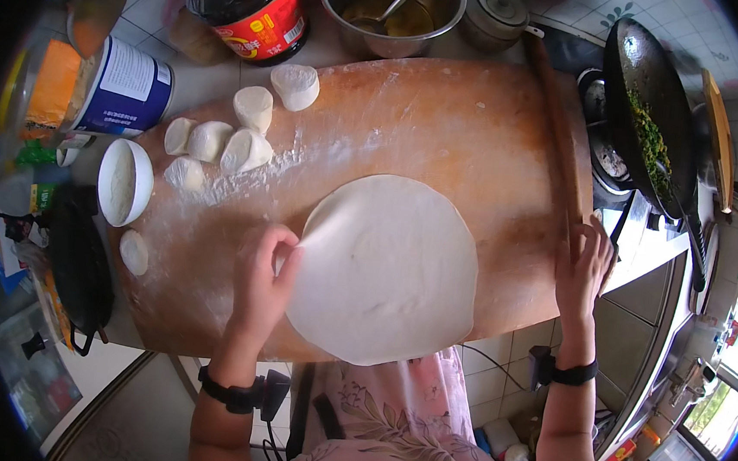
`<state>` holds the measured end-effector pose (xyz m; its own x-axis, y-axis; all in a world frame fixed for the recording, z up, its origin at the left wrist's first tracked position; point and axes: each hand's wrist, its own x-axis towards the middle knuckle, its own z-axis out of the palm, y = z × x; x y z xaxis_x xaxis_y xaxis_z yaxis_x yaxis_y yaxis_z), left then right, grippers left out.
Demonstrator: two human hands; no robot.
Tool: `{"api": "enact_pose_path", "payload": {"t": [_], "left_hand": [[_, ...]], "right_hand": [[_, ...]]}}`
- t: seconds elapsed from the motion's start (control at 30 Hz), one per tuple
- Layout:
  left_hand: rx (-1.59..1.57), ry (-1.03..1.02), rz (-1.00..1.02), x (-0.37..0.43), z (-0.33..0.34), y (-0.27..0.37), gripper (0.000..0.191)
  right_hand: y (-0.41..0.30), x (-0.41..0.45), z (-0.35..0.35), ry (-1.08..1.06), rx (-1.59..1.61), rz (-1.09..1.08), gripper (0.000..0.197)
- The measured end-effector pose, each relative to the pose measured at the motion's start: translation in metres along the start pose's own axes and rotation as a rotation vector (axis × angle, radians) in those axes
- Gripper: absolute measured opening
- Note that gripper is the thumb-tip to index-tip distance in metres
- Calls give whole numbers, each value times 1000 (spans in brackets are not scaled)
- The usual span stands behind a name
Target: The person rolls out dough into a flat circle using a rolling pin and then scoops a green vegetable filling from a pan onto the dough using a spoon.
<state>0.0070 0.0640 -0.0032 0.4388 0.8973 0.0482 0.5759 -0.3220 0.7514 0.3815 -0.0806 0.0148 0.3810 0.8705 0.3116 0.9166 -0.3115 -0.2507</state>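
A thin round sheet of dough [392, 271] lies on the wooden board [468, 128], its near rim hanging over the front edge. My left hand [265, 274] pinches the sheet's left rim between thumb and fingers, drawing up a small fold there. At the right end of the board, my right hand [582, 267] is closed over the near end of a long wooden rolling pin [558, 125]. Several floured dough pieces [210, 141] sit at the board's upper left, with loose flour [243, 178] beside them. One more dough piece [134, 252] rests at the left edge.
A white bowl of flour [141, 183] stands left, near a blue tub [129, 91] and a black pan [80, 266]. Behind the board are a large red-labelled bottle [261, 27], a steel pot with a ladle [390, 43] and a lidded jar [495, 19]. A wok with chopped greens [629, 69] tilts at right.
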Motion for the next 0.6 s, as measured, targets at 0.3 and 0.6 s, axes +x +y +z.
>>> {"api": "enact_pose_path", "payload": {"t": [0.3, 0.6], "left_hand": [[-485, -25, -341, -18, -20, 2, 20], [-256, -600, -133, -28, -42, 1, 18]], "right_hand": [[-89, -17, 13, -400, 445, 214, 40], [-104, -23, 11, -608, 319, 191, 15]]}}
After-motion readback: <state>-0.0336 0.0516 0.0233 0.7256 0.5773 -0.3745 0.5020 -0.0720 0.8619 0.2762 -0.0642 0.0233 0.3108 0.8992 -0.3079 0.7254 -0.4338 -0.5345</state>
